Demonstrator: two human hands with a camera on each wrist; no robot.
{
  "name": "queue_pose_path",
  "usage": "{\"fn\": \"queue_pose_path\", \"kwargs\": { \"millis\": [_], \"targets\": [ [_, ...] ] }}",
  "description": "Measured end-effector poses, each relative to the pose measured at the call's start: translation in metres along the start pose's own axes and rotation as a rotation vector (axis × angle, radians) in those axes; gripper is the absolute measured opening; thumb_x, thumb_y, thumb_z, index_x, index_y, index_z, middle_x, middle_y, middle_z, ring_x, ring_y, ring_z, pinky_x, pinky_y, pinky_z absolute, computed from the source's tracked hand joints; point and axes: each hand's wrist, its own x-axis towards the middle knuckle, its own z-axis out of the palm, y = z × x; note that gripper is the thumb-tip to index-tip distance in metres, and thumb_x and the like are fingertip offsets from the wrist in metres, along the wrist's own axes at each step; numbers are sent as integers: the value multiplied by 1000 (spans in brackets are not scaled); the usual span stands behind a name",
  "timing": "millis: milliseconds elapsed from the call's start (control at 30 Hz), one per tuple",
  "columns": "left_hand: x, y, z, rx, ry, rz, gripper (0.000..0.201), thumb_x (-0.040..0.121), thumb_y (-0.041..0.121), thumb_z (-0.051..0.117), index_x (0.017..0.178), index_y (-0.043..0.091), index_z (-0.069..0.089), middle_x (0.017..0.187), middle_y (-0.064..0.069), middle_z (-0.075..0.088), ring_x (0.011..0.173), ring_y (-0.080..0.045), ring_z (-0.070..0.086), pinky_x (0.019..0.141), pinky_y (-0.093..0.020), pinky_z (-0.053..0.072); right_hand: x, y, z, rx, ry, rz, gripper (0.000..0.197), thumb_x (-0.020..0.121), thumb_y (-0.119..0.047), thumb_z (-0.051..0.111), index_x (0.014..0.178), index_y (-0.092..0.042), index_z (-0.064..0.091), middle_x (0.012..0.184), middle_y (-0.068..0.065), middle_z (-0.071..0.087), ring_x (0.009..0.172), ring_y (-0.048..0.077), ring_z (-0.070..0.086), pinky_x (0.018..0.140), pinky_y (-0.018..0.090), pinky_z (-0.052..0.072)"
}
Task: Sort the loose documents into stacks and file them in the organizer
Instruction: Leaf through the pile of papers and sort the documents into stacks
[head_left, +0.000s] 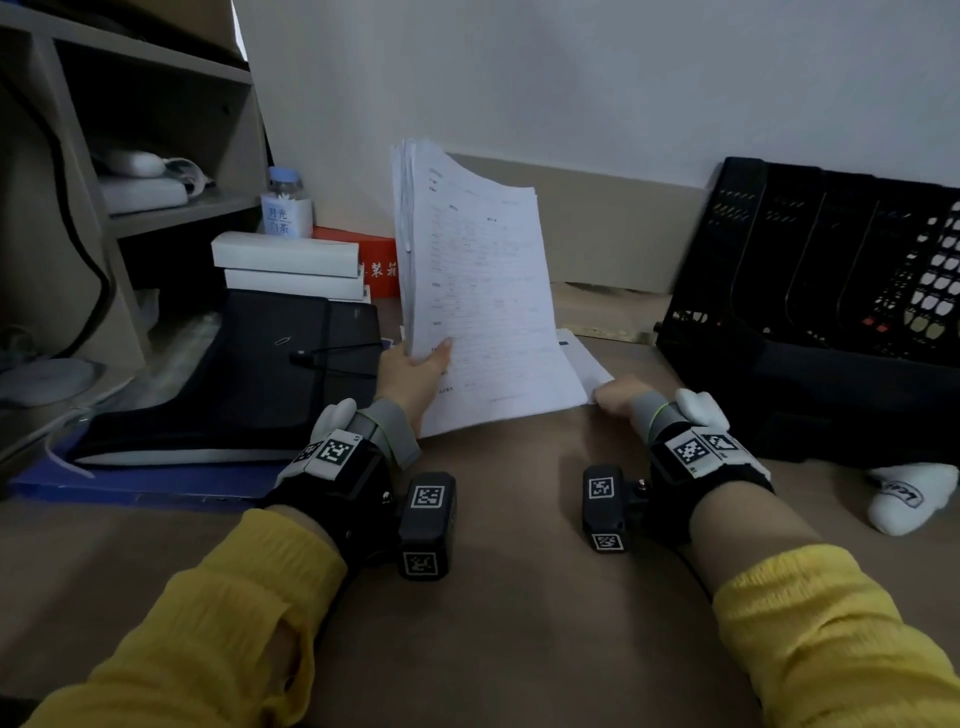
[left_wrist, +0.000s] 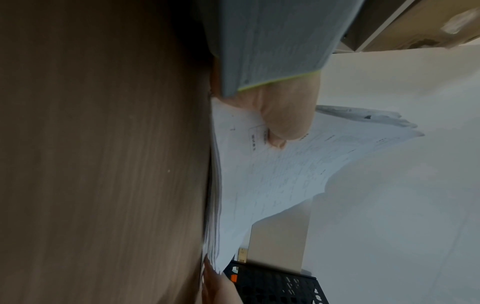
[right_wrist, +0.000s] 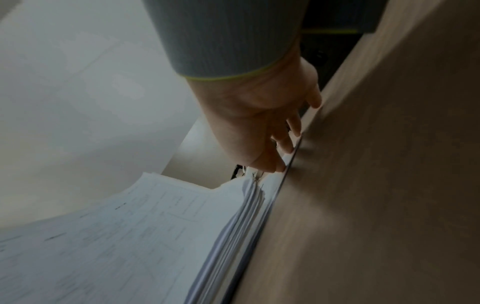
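Observation:
A thick stack of printed documents (head_left: 478, 291) (left_wrist: 285, 174) (right_wrist: 130, 236) stands nearly upright, its lower edge on the brown surface. My left hand (head_left: 431, 358) (left_wrist: 280, 123) grips its lower left side, thumb on the front page and fingers hidden behind. Behind the stack's lower right corner lies a flat sheet (head_left: 584, 358) (right_wrist: 272, 181). The outstretched fingertips of my right hand (head_left: 615, 397) (right_wrist: 275, 144) touch that sheet's edge and the surface. The black mesh organizer (head_left: 831, 260) (left_wrist: 272, 288) stands at the right against the wall.
A black folder (head_left: 260, 374) lies left of the stack on a blue folder (head_left: 130, 486). Behind it are two white boxes (head_left: 291, 265), a red box (head_left: 374, 254) and a bottle (head_left: 284, 205). A shelf unit (head_left: 156, 156) fills the far left. A white-socked foot (head_left: 909, 499) lies at the right.

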Motion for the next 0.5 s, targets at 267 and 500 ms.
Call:
{"fn": "queue_pose_path", "kwargs": {
  "millis": [267, 500],
  "targets": [
    [-5, 0, 2, 13, -7, 2, 40, 90, 21, 67, 125, 4, 59, 108, -6, 66, 92, -23, 64, 85, -37, 55, -10, 2, -8, -83, 21, 44, 45, 96, -26, 51, 134, -2, 47, 141, 13, 48, 129, 28, 46, 95, 26, 37],
    [-7, 0, 4, 78, -46, -4, 37, 91, 17, 65, 124, 3, 59, 109, -8, 66, 100, -27, 65, 93, -42, 53, -1, 9, -5, -37, 36, 127, 51, 84, -38, 66, 122, -4, 56, 121, 11, 58, 116, 31, 54, 90, 31, 45]
  ]
}}
